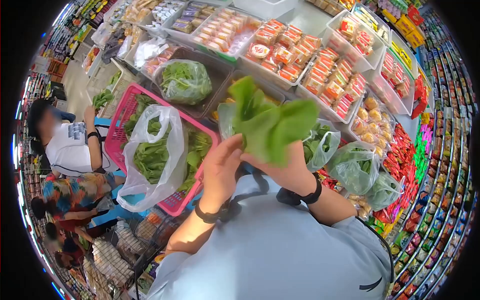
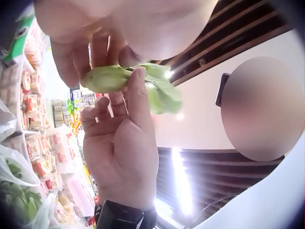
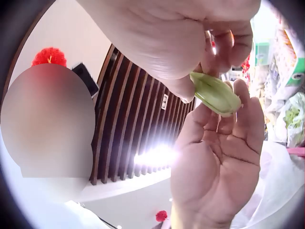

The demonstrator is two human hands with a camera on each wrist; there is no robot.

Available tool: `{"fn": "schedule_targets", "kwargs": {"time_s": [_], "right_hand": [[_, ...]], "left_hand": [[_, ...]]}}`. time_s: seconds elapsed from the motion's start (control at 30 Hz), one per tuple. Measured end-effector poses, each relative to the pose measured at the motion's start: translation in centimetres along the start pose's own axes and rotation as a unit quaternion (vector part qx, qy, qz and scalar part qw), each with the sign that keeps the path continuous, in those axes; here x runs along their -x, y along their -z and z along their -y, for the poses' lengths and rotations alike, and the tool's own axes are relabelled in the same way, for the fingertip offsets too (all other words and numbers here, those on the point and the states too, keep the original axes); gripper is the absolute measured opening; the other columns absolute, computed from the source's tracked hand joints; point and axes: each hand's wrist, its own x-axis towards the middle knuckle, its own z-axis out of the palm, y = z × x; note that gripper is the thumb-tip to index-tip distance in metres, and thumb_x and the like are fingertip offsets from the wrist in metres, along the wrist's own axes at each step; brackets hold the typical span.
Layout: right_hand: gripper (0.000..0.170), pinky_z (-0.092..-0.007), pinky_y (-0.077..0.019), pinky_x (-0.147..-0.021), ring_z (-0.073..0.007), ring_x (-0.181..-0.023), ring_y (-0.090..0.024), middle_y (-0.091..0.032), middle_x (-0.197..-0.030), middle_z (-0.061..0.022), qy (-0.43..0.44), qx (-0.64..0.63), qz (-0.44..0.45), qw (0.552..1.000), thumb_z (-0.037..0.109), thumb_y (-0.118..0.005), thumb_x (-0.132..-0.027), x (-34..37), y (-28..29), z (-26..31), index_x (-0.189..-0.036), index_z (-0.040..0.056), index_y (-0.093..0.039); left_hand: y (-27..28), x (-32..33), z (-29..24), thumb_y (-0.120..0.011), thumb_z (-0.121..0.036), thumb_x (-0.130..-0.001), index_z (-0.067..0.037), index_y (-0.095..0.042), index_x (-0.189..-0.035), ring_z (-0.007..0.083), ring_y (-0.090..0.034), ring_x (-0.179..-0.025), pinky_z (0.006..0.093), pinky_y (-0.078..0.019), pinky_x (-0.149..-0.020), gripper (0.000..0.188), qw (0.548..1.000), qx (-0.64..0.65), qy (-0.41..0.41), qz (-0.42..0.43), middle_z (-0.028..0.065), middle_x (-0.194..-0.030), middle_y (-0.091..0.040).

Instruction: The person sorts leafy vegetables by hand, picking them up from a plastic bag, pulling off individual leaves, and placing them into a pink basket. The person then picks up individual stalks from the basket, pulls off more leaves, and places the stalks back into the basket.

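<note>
A leafy green vegetable (image 1: 274,125) with broad leaves is held up in front of the chest, its leaves blurred in the head view. My left hand (image 1: 220,172) holds it near the pale stalk base, at the left. From the right, my right hand (image 1: 287,170) grips the same stalk, its thumb lying along it in the left wrist view. The pale stalk (image 3: 217,95) shows between both hands in the right wrist view; some fingertips are hidden behind it. Left of the hands, an open plastic bag (image 1: 172,172) of greens lies in a pink basket (image 1: 116,131).
Bagged greens (image 1: 184,82) sit in a dark tray beyond the basket. More bagged greens (image 1: 354,167) lie at the right. Trays of packaged snacks (image 1: 285,47) line the far side. A person (image 1: 75,145) stands at the left holding greens, with others nearby.
</note>
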Motion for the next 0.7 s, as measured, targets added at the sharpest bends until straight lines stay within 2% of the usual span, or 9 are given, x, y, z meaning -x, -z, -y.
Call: {"fn": "schedule_targets", "kwargs": {"time_s": [0.13,0.17,0.23,0.3,0.37,0.4,0.53,0.63,0.7], "right_hand": [[0.059,-0.0343,-0.0581,-0.078,-0.0200,-0.083,-0.067,-0.066,-0.100,-0.0083,-0.038,-0.029,0.007,0.999,0.025,-0.097,-0.079,0.1,-0.7,-0.1,-0.126,0.0015,-0.069],[0.061,-0.0343,-0.0579,-0.078,-0.0198,-0.084,-0.066,-0.065,-0.100,-0.0083,-0.073,-0.055,0.018,0.996,0.025,-0.097,-0.079,0.2,-0.6,0.0,-0.127,0.0014,-0.068],[0.069,-0.0337,-0.0568,-0.081,-0.0192,-0.088,-0.064,-0.066,-0.102,-0.0076,-0.168,-0.076,0.090,0.979,0.021,-0.095,-0.080,0.2,-0.1,-0.1,-0.137,0.0010,-0.061],[0.070,-0.0335,-0.0562,-0.083,-0.0187,-0.091,-0.065,-0.067,-0.105,-0.0070,-0.118,-0.136,0.106,0.978,0.017,-0.093,-0.082,1.2,-0.5,-2.8,-0.141,0.0023,-0.058],[0.046,-0.0335,-0.0558,-0.087,-0.0176,-0.099,-0.067,-0.072,-0.114,-0.0052,0.029,-0.085,0.063,0.994,0.011,-0.089,-0.086,2.0,-0.6,-4.6,-0.127,0.0041,-0.068],[0.044,-0.0340,-0.0561,-0.089,-0.0181,-0.101,-0.068,-0.072,-0.115,-0.0054,-0.010,-0.099,0.057,0.993,0.010,-0.089,-0.086,3.1,-0.6,-6.0,-0.125,0.0042,-0.068],[0.044,-0.0360,-0.0558,-0.092,-0.0196,-0.105,-0.068,-0.071,-0.121,-0.0059,-0.098,-0.092,-0.008,0.991,0.012,-0.087,-0.089,6.2,0.1,-9.5,-0.127,0.0052,-0.065],[0.042,-0.0351,-0.0553,-0.093,-0.0196,-0.106,-0.069,-0.072,-0.126,-0.0066,-0.061,0.062,-0.076,0.993,0.012,-0.084,-0.092,6.7,0.9,-11.0,-0.129,0.0052,-0.066],[0.038,-0.0347,-0.0549,-0.092,-0.0198,-0.105,-0.069,-0.072,-0.123,-0.0068,-0.019,0.126,-0.046,0.991,0.012,-0.082,-0.093,6.1,1.0,-12.2,-0.128,0.0050,-0.068]], "left_hand": [[1.3,0.1,1.5,-0.050,0.000,-0.104,0.007,-0.060,-0.138,0.0190,-0.066,-0.116,0.0329,-0.0526,-0.100,0.037,0.996,0.078,0.022,0.042,0.0112,-0.123,-0.072],[0.8,-0.2,1.8,-0.056,-0.003,-0.103,0.004,-0.069,-0.124,0.0157,-0.068,-0.097,0.0294,-0.0536,-0.088,0.026,0.999,0.042,0.010,-0.016,0.0054,-0.110,-0.072],[3.7,-0.4,1.3,-0.058,-0.002,-0.099,0.003,-0.069,-0.128,0.0184,-0.069,-0.105,0.0332,-0.0548,-0.093,0.031,0.982,-0.160,0.025,0.101,0.0093,-0.116,-0.072],[3.9,-0.2,1.9,-0.068,-0.007,-0.095,-0.001,-0.072,-0.124,0.0264,-0.072,-0.105,0.0377,-0.0570,-0.092,0.031,0.951,-0.275,-0.007,0.140,0.0138,-0.115,-0.073],[2.4,-0.3,1.0,-0.072,-0.009,-0.092,-0.001,-0.073,-0.123,0.0302,-0.072,-0.105,0.0377,-0.0567,-0.090,0.032,0.929,-0.328,-0.065,0.157,0.0150,-0.117,-0.074],[2.0,-0.5,0.7,-0.074,-0.010,-0.091,-0.001,-0.073,-0.123,0.0321,-0.072,-0.106,0.0376,-0.0566,-0.089,0.033,0.916,-0.354,-0.093,0.163,0.0156,-0.117,-0.074],[4.8,-2.6,5.0,-0.082,-0.010,-0.086,0.000,-0.073,-0.109,0.0299,-0.068,-0.088,0.0388,-0.0560,-0.080,0.027,0.904,-0.427,-0.011,0.029,0.0130,-0.099,-0.070],[4.9,-5.4,8.2,-0.082,-0.013,-0.087,-0.004,-0.066,-0.125,0.0307,-0.069,-0.081,0.0412,-0.0566,-0.078,0.042,0.809,-0.549,-0.173,-0.121,0.0125,-0.091,-0.069],[5.3,-7.2,9.6,-0.080,-0.013,-0.089,-0.005,-0.061,-0.133,0.0295,-0.071,-0.082,0.0402,-0.0566,-0.077,0.048,0.811,-0.548,-0.140,-0.149,0.0132,-0.093,-0.070]]}}
